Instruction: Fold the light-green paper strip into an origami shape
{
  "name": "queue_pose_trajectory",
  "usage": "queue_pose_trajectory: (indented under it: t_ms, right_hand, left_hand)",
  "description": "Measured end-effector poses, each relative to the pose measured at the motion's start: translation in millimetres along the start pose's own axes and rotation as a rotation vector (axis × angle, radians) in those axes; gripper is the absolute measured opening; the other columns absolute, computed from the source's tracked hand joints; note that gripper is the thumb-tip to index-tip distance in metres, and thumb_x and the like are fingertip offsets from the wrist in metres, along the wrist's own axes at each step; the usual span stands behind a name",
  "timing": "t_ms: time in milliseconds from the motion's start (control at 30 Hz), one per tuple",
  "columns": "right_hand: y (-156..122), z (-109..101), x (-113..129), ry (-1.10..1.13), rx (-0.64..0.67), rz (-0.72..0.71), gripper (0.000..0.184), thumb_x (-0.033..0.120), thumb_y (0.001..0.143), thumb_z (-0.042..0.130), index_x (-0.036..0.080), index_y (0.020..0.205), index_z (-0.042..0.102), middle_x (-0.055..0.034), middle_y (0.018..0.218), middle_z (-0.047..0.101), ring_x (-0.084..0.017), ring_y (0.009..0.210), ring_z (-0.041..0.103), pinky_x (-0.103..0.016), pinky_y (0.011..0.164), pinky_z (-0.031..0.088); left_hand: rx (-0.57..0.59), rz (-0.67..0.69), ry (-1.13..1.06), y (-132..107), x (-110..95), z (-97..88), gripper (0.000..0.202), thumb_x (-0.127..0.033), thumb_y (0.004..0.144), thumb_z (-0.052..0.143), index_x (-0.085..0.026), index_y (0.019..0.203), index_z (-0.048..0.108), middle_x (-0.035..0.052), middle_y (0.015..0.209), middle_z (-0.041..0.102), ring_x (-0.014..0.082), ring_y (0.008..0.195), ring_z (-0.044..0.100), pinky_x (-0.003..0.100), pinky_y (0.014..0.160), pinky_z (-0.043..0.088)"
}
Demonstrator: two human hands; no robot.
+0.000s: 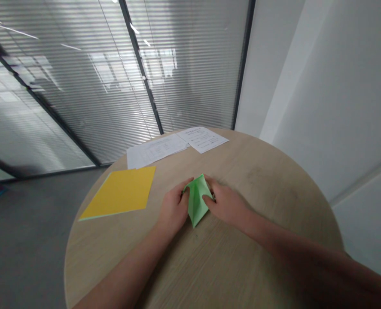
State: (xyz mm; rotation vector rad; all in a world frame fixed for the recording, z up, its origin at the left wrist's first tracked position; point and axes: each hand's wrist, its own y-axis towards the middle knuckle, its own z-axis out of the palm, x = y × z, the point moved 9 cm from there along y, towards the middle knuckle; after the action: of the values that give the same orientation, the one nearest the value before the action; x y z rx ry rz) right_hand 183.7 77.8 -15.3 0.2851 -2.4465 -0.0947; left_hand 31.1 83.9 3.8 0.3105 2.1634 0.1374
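A folded piece of green paper [198, 201] is held between my two hands over the middle of the round table. It has a crease down its length and a pointed lower end. My left hand [175, 206] grips its left edge, thumb in front and fingers behind. On the other side, my right hand [224, 201] pinches the right edge, with the thumb lying on the front face. The fingers behind the paper are partly hidden.
Yellow paper sheets [122, 189] with a pale green one underneath lie on the left of the wooden table [267, 180]. Printed white sheets [158, 150] lie at the far edge. Beyond stand a glass partition with blinds [196, 68] and a white wall [348, 86].
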Motion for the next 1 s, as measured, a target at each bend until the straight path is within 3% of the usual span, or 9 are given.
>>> queue_pose_trajectory:
  t_ms: [133, 267, 367, 500, 667, 833, 1000]
  right_hand:
    - [1.6, -7.0, 0.0, 0.080, -0.045, -0.014, 0.062, 0.022, 0.096, 0.051, 0.021, 0.157, 0.043, -0.0138, 0.126, 0.074, -0.028, 0.109, 0.070, -0.037, 0.090, 0.049]
    - [2.4, -8.6, -0.2, 0.097, -0.047, -0.012, 0.064, 0.018, 0.094, 0.051, 0.022, 0.157, 0.044, -0.0113, 0.114, 0.076, -0.026, 0.095, 0.070, -0.035, 0.083, 0.049]
    - [3.5, -7.6, -1.8, 0.076, -0.047, -0.003, 0.065, 0.019, 0.093, 0.052, 0.024, 0.157, 0.044, -0.0093, 0.103, 0.077, -0.024, 0.088, 0.067, -0.033, 0.076, 0.045]
    - [5.3, -9.3, -5.5, 0.056, -0.056, 0.016, 0.067, 0.018, 0.092, 0.052, 0.024, 0.158, 0.044, -0.0076, 0.098, 0.076, -0.023, 0.083, 0.066, -0.031, 0.070, 0.041]
    - [6.0, -14.1, -6.8, 0.093, -0.061, 0.040, 0.069, 0.016, 0.089, 0.052, 0.025, 0.157, 0.045, -0.0063, 0.097, 0.076, -0.024, 0.086, 0.068, -0.032, 0.071, 0.043]
    - [5.3, -15.4, -5.5, 0.092, -0.051, 0.038, 0.073, 0.013, 0.086, 0.054, 0.027, 0.157, 0.046, -0.0091, 0.114, 0.078, -0.027, 0.100, 0.071, -0.035, 0.082, 0.049]
    - [4.3, -12.0, -13.4, 0.033, 0.020, -0.020, 0.071, 0.008, 0.085, 0.054, 0.030, 0.153, 0.052, -0.0066, 0.138, 0.070, -0.028, 0.122, 0.066, -0.040, 0.101, 0.050]
  left_hand:
    - [-0.005, 0.009, 0.142, 1.8, -3.8, -2.4, 0.041, -0.019, 0.098, 0.041, -0.020, 0.124, 0.074, 0.0069, 0.116, 0.079, 0.0243, 0.103, 0.074, 0.035, 0.092, 0.055]
    - [0.036, -0.049, 0.405, 5.6, 1.2, -5.9, 0.032, -0.023, 0.098, 0.046, -0.020, 0.098, 0.078, 0.0065, 0.088, 0.079, 0.0233, 0.082, 0.073, 0.031, 0.075, 0.051]
    - [0.042, -0.077, 0.537, 6.7, 2.7, -9.6, 0.030, -0.028, 0.098, 0.050, -0.019, 0.094, 0.078, 0.0072, 0.079, 0.076, 0.0237, 0.072, 0.069, 0.030, 0.065, 0.044]
    - [0.028, -0.080, 0.599, 6.1, 0.1, -11.9, 0.030, -0.029, 0.096, 0.053, -0.021, 0.107, 0.080, 0.0084, 0.083, 0.077, 0.0258, 0.074, 0.069, 0.031, 0.064, 0.043]
    - [-0.015, -0.075, 0.601, 6.9, -2.9, -16.8, 0.035, -0.025, 0.093, 0.056, -0.026, 0.121, 0.078, 0.0084, 0.100, 0.081, 0.0270, 0.088, 0.074, 0.033, 0.074, 0.050]
    - [-0.010, -0.045, 0.619, 8.1, -0.6, -18.8, 0.040, -0.020, 0.090, 0.059, -0.030, 0.124, 0.078, 0.0086, 0.102, 0.082, 0.0295, 0.090, 0.076, 0.036, 0.076, 0.054]
    - [0.088, 0.034, 0.680, 4.6, 2.8, -11.9, 0.053, -0.007, 0.087, 0.055, -0.033, 0.130, 0.074, 0.0083, 0.115, 0.080, 0.0290, 0.097, 0.076, 0.038, 0.081, 0.056]
